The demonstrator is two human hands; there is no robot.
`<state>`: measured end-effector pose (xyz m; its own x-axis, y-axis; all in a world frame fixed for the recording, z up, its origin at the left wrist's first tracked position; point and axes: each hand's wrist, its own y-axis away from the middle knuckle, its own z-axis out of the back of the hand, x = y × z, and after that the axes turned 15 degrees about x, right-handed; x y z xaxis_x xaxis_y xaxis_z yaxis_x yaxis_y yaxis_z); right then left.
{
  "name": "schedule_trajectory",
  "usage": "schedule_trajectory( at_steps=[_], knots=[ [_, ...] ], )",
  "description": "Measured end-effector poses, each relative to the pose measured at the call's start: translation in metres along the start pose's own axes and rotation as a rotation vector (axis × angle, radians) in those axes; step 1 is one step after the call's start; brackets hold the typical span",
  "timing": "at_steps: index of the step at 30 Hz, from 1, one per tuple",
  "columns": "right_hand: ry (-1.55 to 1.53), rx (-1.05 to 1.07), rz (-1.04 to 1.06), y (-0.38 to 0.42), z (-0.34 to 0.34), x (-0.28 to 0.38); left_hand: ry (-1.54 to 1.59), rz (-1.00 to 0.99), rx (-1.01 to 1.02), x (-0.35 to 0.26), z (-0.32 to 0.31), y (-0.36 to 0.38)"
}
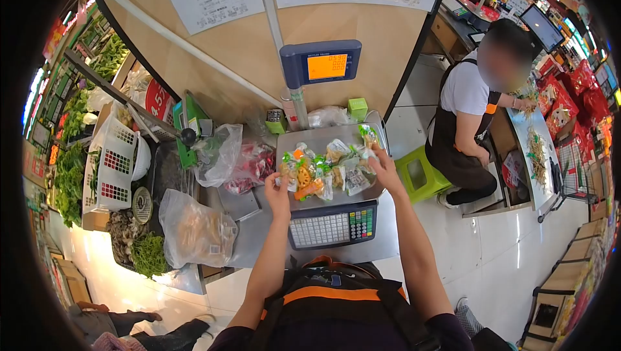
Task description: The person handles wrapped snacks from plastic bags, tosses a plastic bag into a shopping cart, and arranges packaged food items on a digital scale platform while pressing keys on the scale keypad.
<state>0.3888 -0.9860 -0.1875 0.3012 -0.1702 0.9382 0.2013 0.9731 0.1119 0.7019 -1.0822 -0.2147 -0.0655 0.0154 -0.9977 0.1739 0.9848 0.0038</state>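
Several small snack packets (310,173), in clear wrappers with green and orange parts, lie heaped on the metal pan of a weighing scale (284,157). My left hand (278,190) is at the left edge of the heap, fingers apart and touching the wrappers. On the other side, my right hand (386,171) has its fingers closed on a snack packet (369,135) at the pan's upper right. In front of the pan is the scale's keypad (331,225). Behind it, a display (326,66) glows orange on a post.
Left of the scale are a clear bag (197,231) with brownish contents, a red-packaged bundle (252,166) and white baskets (110,170). A green box (358,109) stands behind. To the right, a co-worker (462,111) sits near a green stool (417,173).
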Motion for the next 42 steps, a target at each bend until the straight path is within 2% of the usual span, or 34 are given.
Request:
schedule_trajectory(
  at_steps=[1, 2, 5, 6, 9, 10, 12, 13, 14, 17, 18, 19, 21, 24, 28, 33, 36, 39, 42],
  knots=[
    [-0.204, 0.016, 0.008, 0.0, 0.002, -0.008, 0.058, 0.031, -0.033, 0.005, 0.003, 0.001],
    [-0.241, -0.057, -0.089, 0.018, 0.003, 0.036, 0.145, 0.008, -0.061, 0.008, 0.006, -0.001],
    [-0.457, -0.093, 0.018, 0.014, 0.008, 0.029, 0.298, 0.068, -0.088, 0.005, 0.011, 0.0],
    [-0.39, -0.069, -0.009, 0.02, 0.014, 0.03, 0.318, 0.066, -0.086, 0.002, 0.011, 0.0],
    [-0.456, -0.091, 0.021, 0.01, 0.019, -0.006, 0.354, 0.043, -0.122, 0.003, 0.01, 0.0],
    [-0.526, -0.114, 0.051, 0.013, 0.018, 0.005, 0.343, 0.03, -0.13, 0.002, 0.009, 0.0],
    [-0.502, -0.251, -0.07, 0.013, 0.016, 0.013, 0.326, 0.004, -0.141, -0.002, 0.007, 0.001],
    [-0.49, -0.32, -0.129, 0.011, 0.015, 0.015, 0.309, -0.013, -0.147, -0.003, 0.004, 0.001],
    [-0.52, -0.291, -0.032, 0.01, 0.014, 0.017, 0.291, -0.031, -0.154, -0.004, 0.002, 0.0],
    [-0.412, -0.266, 0.063, 0.003, 0.005, 0.026, 0.131, -0.082, -0.106, -0.027, -0.011, 0.002],
    [-0.475, -0.115, -0.003, 0.008, 0.005, 0.036, 0.061, -0.099, -0.08, -0.041, -0.02, 0.004],
    [-0.116, -0.057, 0.099, -0.001, 0.004, 0.014, -0.054, -0.118, 0.0, -0.05, -0.027, 0.004],
    [0.218, 0.0, 0.243, 0.005, -0.001, 0.03, -0.283, -0.158, 0.16, -0.062, -0.038, 0.004],
    [0.371, 0.059, 0.252, 0.001, -0.006, 0.014, -0.766, -0.301, 0.357, -0.061, -0.048, 0.003],
    [0.308, 0.019, 0.208, 0.007, -0.006, 0.013, -0.811, -0.382, 0.332, -0.064, -0.05, 0.006],
    [0.169, -0.073, 0.095, 0.02, -0.005, 0.016, -0.826, -0.392, 0.368, -0.061, -0.042, 0.013],
    [0.153, -0.171, 0.103, 0.021, -0.007, 0.005, -0.782, -0.421, 0.351, -0.071, -0.04, 0.021],
    [0.04, -0.18, 0.131, 0.025, -0.004, -0.006, -0.758, -0.379, 0.337, -0.067, -0.033, 0.031],
    [-0.127, -0.306, 0.09, 0.038, -0.009, -0.012, -0.644, -0.384, 0.358, -0.075, -0.028, 0.052]
  ],
)
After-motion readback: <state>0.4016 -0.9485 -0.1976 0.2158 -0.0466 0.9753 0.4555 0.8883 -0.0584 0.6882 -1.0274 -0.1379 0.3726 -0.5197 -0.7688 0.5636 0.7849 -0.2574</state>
